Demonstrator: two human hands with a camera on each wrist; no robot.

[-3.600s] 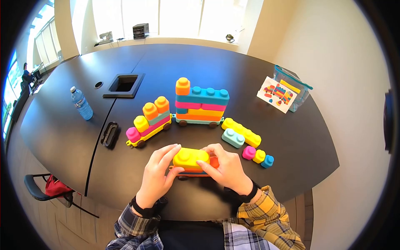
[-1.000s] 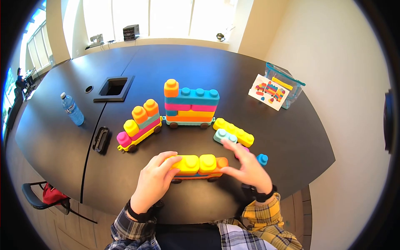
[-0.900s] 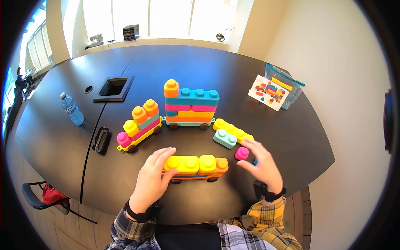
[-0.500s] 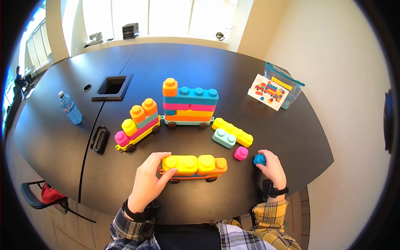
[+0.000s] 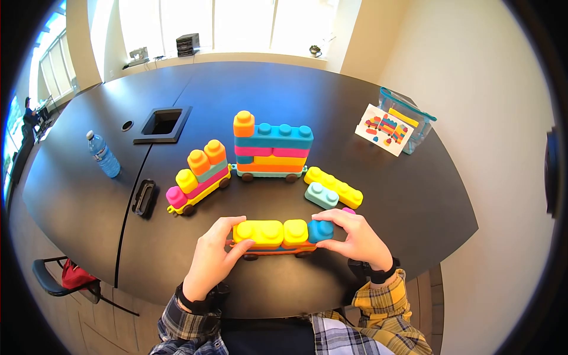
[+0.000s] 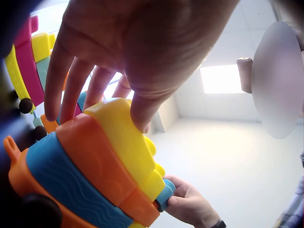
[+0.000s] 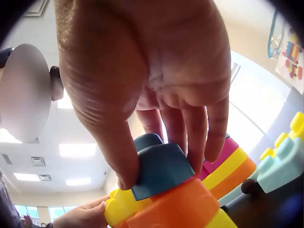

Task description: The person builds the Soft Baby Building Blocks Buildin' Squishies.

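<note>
My left hand grips the left end of a long yellow toy block, thumb on the near side and fingers behind. This block tops a low wagon with an orange wheeled base, a blue layer and an orange layer. Beside it on top sits a small yellow block. At the wagon's right end my right hand pinches a small blue block between thumb and fingers, its underside right at the orange block below.
Behind stand a tall block wagon and a stepped one, linked. A yellow block, a pale teal block and a partly hidden pink block lie right. Further off are a picture card, clear bag and water bottle.
The small yellow block went from the table onto the wagon. My right hand then picked up the blue block at the right and brought it left to the wagon's end. My left hand stays at the wagon.
</note>
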